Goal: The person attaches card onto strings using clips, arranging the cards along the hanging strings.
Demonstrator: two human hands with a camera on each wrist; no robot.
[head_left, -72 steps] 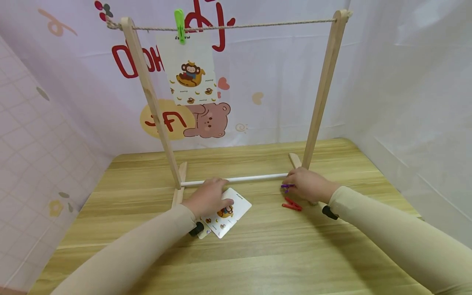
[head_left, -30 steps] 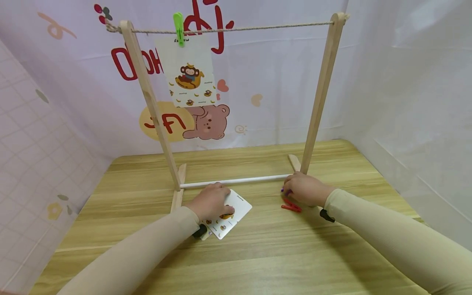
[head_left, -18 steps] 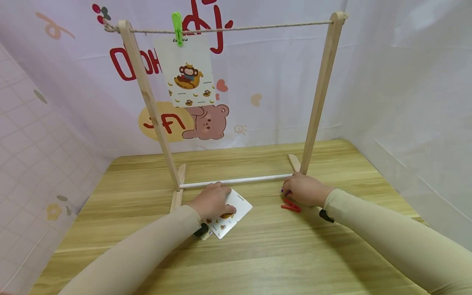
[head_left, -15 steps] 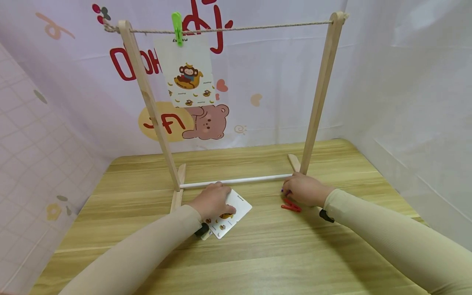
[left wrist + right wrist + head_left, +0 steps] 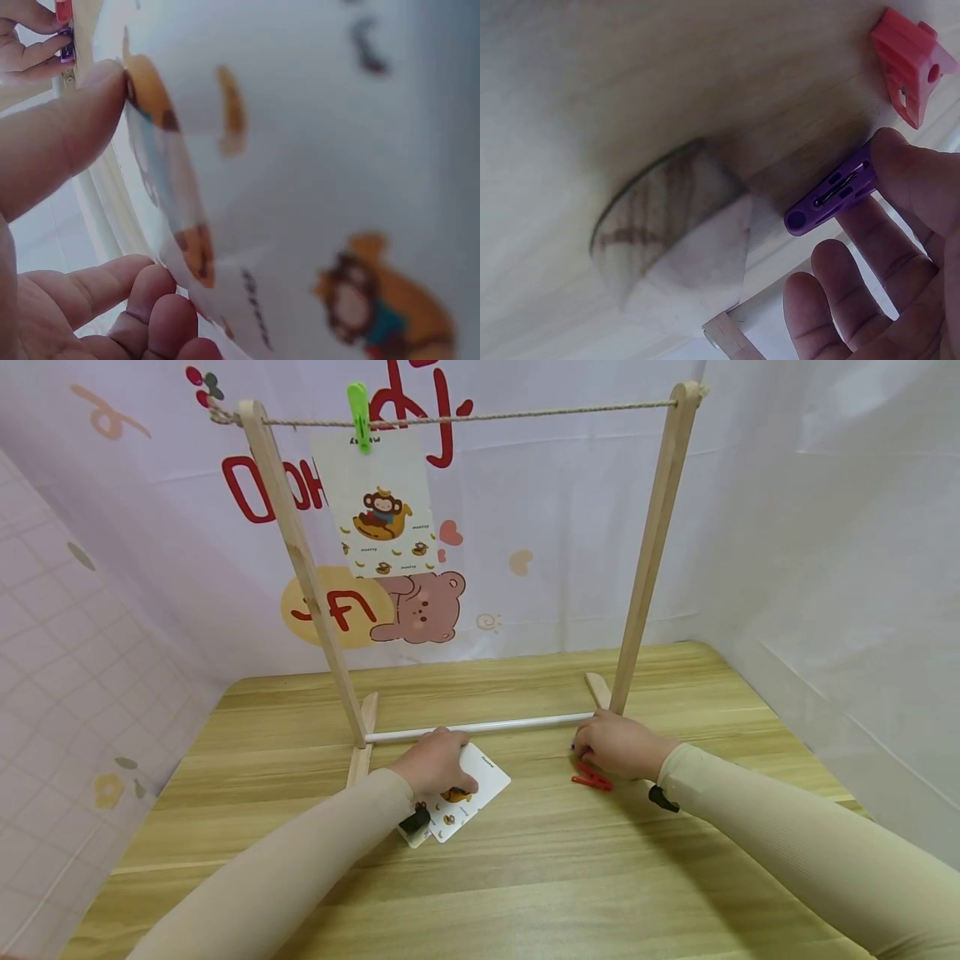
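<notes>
A white card with a monkey print (image 5: 487, 783) is pinched in my left hand (image 5: 433, 765) at the table's left-middle. In the left wrist view the card (image 5: 292, 165) bows between my thumb and fingers. A second card (image 5: 413, 838) shows partly beneath it, the rest hidden by the wrist and the upper card. By the foot of the right post, my right hand (image 5: 621, 747) pinches a purple clothespin (image 5: 834, 193) between thumb and index finger, the other fingers loosely bent. A red clothespin (image 5: 592, 777) lies on the table just in front of that hand.
A wooden frame stands on the table (image 5: 525, 885), with a left post (image 5: 303, 560), a right post (image 5: 652, 552) and a white crossbar (image 5: 517, 724). From its rope (image 5: 510, 415), a green clothespin (image 5: 361, 418) holds another monkey card (image 5: 393, 468). Cloth hangs behind.
My right hand has closed its fingers around the purple clothespin and then stayed put. My left hand has lately drawn the upper card slightly left and up, with more of the lower card showing.
</notes>
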